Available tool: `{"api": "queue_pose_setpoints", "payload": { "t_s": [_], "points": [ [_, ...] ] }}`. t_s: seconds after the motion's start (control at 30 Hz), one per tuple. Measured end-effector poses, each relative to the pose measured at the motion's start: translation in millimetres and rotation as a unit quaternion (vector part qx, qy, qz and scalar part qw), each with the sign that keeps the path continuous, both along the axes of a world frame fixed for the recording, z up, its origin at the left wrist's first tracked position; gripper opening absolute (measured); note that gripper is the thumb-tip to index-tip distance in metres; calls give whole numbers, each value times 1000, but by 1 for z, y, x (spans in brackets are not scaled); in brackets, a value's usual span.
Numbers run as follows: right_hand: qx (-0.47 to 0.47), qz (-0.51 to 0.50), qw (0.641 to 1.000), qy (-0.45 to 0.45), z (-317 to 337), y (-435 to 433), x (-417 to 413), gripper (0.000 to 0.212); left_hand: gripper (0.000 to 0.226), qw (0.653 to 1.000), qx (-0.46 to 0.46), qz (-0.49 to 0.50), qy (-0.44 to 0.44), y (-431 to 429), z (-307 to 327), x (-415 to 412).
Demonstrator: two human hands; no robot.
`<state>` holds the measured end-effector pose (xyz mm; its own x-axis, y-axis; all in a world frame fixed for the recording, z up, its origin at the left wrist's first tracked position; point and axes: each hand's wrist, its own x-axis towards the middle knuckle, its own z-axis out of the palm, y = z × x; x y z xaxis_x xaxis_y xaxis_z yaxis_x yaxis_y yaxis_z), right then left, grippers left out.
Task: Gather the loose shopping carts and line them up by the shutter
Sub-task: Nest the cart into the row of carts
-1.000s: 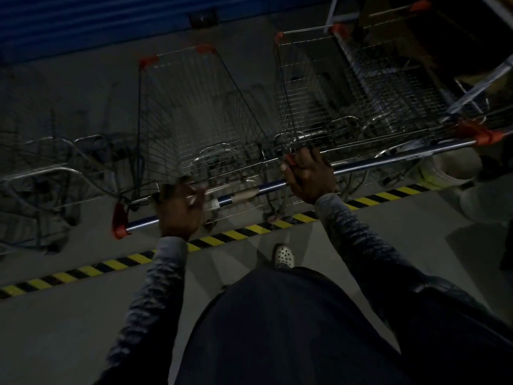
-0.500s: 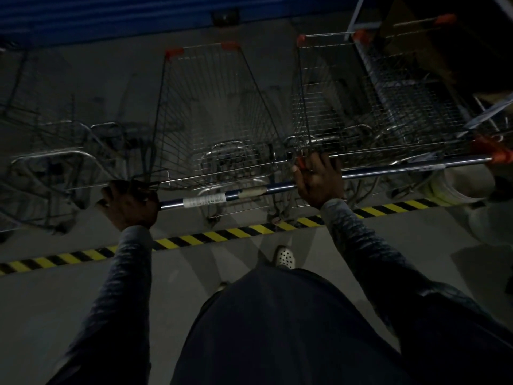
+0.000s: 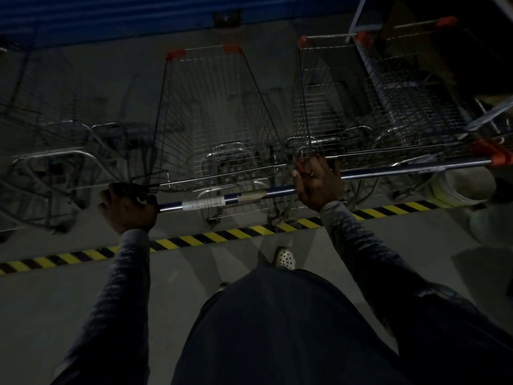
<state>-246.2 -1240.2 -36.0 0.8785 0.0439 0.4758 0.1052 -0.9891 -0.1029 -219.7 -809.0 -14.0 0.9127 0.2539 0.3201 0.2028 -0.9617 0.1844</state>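
The lining-up is looking well advanced but not finished. 4 carts are standing nose-first toward the blue shutter [image 3: 125, 18], roughly side by side. They are a dim left cart [image 3: 52, 168], the centre cart [image 3: 216, 112], the right cart [image 3: 327, 101] just beside it, and a far-right cart [image 3: 410, 87]. That last one is sitting half lost in clutter, so its alignment is hard to judge.

Both hands are working the centre cart. The left hand [image 3: 127, 207] is wrapping the left end of its handle [image 3: 222, 200]. The right hand [image 3: 316, 184] is curling over the bar where that handle is meeting the right cart's.

What is remaining, I judge, is squaring this cart into the row. Whether more loose carts are waiting elsewhere is not showing. Also showing: 1 striped hazard tape [image 3: 236, 234] line on the floor [image 3: 83, 301] and 1 pale bucket [image 3: 460, 190].
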Motion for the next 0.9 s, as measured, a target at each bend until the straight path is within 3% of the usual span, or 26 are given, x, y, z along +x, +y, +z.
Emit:
{"api": "queue_pose_setpoints", "payload": {
  "t_s": [0.23,0.5,0.77,0.9],
  "points": [
    [18,31,998,-49,4,1,-1,35,18,999,-16,-16,-44,15,-21,6],
    [38,7,999,-24,7,6,-2,39,15,996,-33,-3,-79,24,-39,12],
    [78,1,996,-32,7,8,-3,22,8,992,-18,-12,-123,18,-36,5],
    [60,-8,997,-51,0,7,-2,22,15,992,-15,-42,-118,21,-38,6]
  ]
}}
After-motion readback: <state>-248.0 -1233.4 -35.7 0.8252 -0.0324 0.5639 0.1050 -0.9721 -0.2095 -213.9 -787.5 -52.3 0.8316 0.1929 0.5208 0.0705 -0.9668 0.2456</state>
